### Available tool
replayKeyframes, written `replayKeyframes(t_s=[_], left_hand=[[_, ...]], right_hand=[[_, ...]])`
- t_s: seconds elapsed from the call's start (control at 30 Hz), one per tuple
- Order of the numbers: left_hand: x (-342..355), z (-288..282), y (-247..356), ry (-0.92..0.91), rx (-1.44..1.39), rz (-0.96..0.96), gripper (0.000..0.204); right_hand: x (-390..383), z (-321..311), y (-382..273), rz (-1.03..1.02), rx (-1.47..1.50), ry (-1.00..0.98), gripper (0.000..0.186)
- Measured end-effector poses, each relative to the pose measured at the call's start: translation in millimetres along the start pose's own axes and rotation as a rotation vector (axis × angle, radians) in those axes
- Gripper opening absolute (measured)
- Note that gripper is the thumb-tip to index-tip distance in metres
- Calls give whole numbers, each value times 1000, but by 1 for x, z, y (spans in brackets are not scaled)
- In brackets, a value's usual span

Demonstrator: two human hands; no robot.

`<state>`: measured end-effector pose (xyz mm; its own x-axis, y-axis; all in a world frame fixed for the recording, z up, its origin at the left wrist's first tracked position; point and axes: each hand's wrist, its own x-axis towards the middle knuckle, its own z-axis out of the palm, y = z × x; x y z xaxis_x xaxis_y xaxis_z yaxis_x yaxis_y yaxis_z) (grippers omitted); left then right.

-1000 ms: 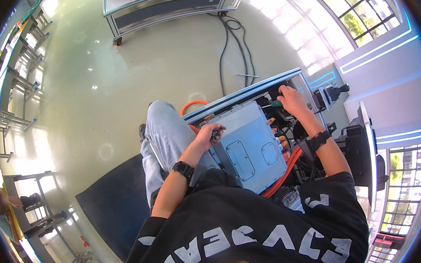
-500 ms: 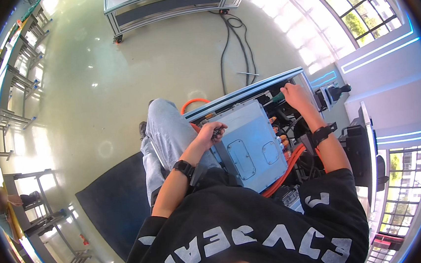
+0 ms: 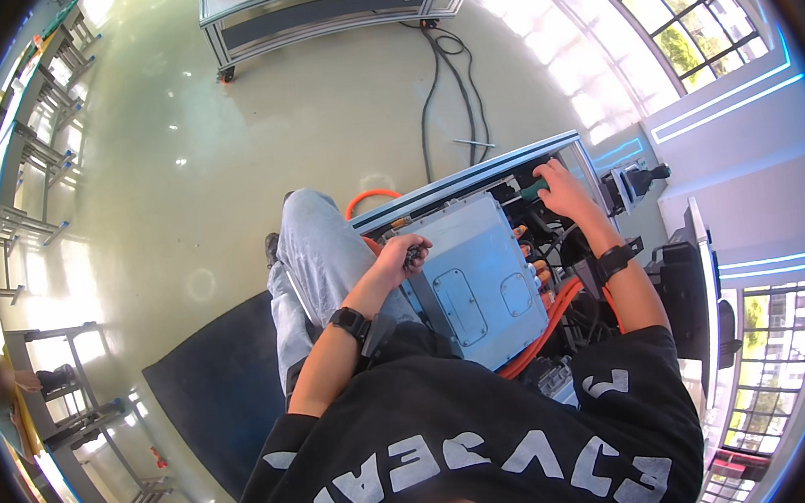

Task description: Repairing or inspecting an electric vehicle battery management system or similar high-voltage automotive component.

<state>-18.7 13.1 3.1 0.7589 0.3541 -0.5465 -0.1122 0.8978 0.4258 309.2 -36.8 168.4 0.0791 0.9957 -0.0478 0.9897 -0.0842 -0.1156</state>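
Note:
My left hand (image 3: 406,253) is closed around a cluster of small dark metal pieces, which look like bolts, held over the near left part of a silver-grey metal housing (image 3: 478,246). Further right, my right hand (image 3: 563,191) reaches into the gap between the housing and the frame's far right corner. Its thumb and fingers are bent about a dark green handle-like piece (image 3: 534,189), part of a tool as far as it shows. The far end of that piece is lost among dark parts. Orange connectors (image 3: 541,269) line the housing's right side.
Thick orange cables (image 3: 546,335) run along the housing's near right edge. An aluminium-profile frame (image 3: 472,178) borders the far side. Beyond it, black cables (image 3: 451,87) lie on the floor, leading to a wheeled bench (image 3: 327,16). Another person (image 3: 7,387) is at the far left.
My right hand has shifted slightly, its fingers now a little more spread about the green piece. My left hand stays nearly in place, still closed on the small metal pieces.

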Motion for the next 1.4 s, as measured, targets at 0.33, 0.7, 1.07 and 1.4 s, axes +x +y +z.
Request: replayKeyframes(t_s=[0.33, 0.7, 1.07, 1.4], left_hand=[[1, 0, -1, -10, -2, 0, 20], [6, -2, -6, 5, -5, -21, 20], [5, 5, 4, 27, -10, 16, 18], [0, 2, -10, 55, 4, 22, 18]], right_hand=[[6, 4, 9, 38, 2, -89, 28], [4, 3, 11, 47, -18, -83, 26], [14, -7, 6, -153, -290, -244, 23], [20, 5, 16, -493, -483, -456, 26]])
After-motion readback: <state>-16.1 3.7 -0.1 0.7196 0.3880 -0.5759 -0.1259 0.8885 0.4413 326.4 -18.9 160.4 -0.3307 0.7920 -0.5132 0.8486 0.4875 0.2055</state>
